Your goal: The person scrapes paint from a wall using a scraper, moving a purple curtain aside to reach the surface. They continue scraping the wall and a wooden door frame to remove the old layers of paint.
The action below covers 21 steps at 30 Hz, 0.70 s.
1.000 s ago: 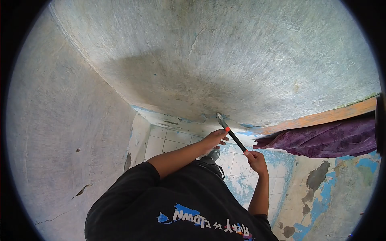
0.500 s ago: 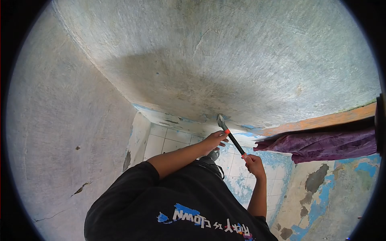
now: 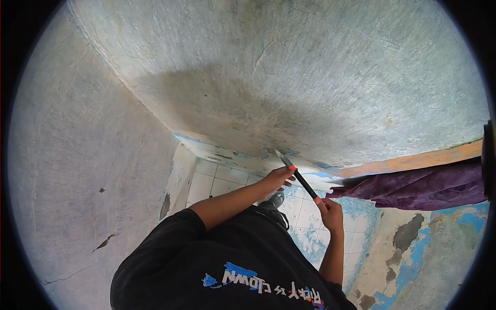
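A scraper (image 3: 305,183) with a black shaft, orange-red bands and a grey metal blade runs slantwise between my two hands. Its blade tip lies at the lower part of the wall (image 3: 248,103), by a patch of chipped, bluish paint; whether it touches is hard to tell. My left hand (image 3: 277,181) pinches the shaft near the orange collar just below the blade, with its other fingers partly loose. Wrapped round the rear end of the handle is my right hand (image 3: 332,213), which covers the butt.
A purple cloth (image 3: 423,186) hangs at the right under an orange-brown wooden edge (image 3: 413,161). Left of me stands another worn wall (image 3: 88,170). White floor tiles (image 3: 227,174), blue-stained in places, lie below, with a foot (image 3: 276,199) on them. Peeling wall (image 3: 408,232) shows lower right.
The scraper has rolled, so its blade now looks narrower, and its handle end has shifted slightly right and up with my right hand. My left hand stays near the collar.
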Motion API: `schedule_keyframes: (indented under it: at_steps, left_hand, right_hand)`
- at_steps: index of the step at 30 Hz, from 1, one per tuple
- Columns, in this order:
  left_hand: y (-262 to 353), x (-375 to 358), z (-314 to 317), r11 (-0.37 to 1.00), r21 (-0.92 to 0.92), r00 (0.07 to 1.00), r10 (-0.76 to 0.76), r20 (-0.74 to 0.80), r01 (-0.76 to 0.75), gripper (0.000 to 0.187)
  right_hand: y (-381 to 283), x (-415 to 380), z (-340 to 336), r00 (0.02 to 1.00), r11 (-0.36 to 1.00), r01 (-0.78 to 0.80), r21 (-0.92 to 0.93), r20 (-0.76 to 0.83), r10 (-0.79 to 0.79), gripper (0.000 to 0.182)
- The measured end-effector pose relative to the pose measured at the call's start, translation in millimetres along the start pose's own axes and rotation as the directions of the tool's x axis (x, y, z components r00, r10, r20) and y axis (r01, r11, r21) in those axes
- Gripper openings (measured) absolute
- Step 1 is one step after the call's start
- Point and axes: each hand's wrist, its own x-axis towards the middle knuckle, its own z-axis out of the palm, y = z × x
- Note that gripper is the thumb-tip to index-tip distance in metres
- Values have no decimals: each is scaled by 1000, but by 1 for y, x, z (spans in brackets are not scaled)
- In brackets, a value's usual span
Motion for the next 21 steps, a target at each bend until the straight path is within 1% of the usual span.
schedule_keyframes:
  at_steps: [4,7,10,13,16,19,21]
  left_hand:
    - [2,-4,-4,1000,0,1000,3,4,-3,53]
    - [-1,-7,-8,999,-44,1000,-11,21,12,52]
    - [0,-14,-10,995,-84,999,-45,30,48,51]
    - [1,-15,-15,987,-151,998,-50,28,54,52]
    - [7,-17,-15,982,-187,999,-3,37,10,52]
    - [8,-19,-19,958,-286,996,36,80,-11,51]
    - [7,-22,-21,954,-299,997,32,74,-9,51]
  right_hand:
    - [-30,-10,-10,999,989,0,-145,-41,-6,41]
    - [-45,-17,-15,989,955,81,-285,-95,-113,38]
    - [-70,-25,-23,982,905,120,-408,-88,-169,34]
    - [-89,-30,-27,977,886,145,-440,-78,-199,31]
    - [-108,-35,-32,975,889,147,-434,-85,-203,30]
    - [-133,-39,-34,977,860,172,-481,-30,-213,26]
    - [-143,-39,-32,971,838,198,-508,-15,-239,20]
